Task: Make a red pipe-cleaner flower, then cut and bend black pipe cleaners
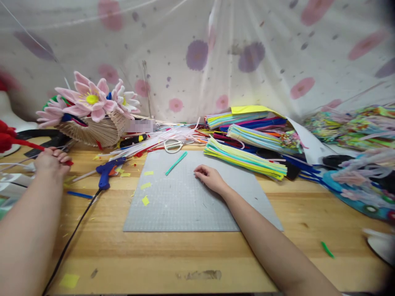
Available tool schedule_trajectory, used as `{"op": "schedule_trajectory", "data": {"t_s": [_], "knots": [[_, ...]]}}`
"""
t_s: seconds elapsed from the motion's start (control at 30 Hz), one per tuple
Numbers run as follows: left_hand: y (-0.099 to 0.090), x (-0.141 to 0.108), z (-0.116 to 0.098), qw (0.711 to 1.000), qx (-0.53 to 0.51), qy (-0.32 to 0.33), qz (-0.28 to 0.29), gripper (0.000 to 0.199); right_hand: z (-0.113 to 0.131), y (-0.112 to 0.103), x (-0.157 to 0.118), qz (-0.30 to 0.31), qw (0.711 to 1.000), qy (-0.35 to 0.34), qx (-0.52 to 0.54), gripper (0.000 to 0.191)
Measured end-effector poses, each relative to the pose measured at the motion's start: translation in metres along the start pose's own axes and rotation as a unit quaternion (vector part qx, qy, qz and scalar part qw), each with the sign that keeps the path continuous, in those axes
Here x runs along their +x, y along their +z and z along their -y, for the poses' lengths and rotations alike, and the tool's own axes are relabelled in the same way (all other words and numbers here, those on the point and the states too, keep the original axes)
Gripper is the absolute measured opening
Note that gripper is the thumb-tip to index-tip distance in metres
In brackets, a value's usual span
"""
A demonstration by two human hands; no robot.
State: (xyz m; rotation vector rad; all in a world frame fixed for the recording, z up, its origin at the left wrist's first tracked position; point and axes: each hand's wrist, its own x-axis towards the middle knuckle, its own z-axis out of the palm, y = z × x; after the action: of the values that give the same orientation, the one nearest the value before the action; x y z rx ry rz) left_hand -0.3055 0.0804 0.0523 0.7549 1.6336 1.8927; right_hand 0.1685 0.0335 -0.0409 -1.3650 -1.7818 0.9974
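Observation:
At the far left, my left hand [53, 161] is closed round the stem of a fuzzy red item [27, 144], whose tip shows beside the fingers. My right hand [208, 177] rests on the grey cutting mat [185, 205], fingers curled together; whether anything is between them is hidden. A short teal pipe cleaner [175, 163] lies on the mat, left of my right hand. Small yellow pieces [146, 200] are scattered on the mat's left side. White-handled scissors [173, 146] lie at its back edge.
A blue glue gun [106, 172] with a black cord stands left of the mat. Pink fabric flowers [92, 98] are at the back left. Bundles of pipe cleaners [245, 158] lie behind and right. A green piece [327, 249] sits at the front right.

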Motion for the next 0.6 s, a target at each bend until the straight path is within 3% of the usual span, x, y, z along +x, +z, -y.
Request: {"op": "schedule_trajectory", "data": {"t_s": [0.07,0.33,0.6], "knots": [[0.006,-0.002,-0.003,0.997,-0.026,-0.068,-0.030,0.036,0.000,0.000,0.000,0.001,1.000,-0.002,0.000,0.015],[0.015,0.003,0.014,0.997,-0.045,-0.069,-0.005,0.036,0.001,-0.001,0.000,0.005,1.000,0.003,0.002,0.015],[0.019,0.017,0.023,0.998,-0.029,-0.037,-0.037,0.037,0.000,-0.001,0.000,0.005,1.000,0.002,-0.001,0.015]]}}
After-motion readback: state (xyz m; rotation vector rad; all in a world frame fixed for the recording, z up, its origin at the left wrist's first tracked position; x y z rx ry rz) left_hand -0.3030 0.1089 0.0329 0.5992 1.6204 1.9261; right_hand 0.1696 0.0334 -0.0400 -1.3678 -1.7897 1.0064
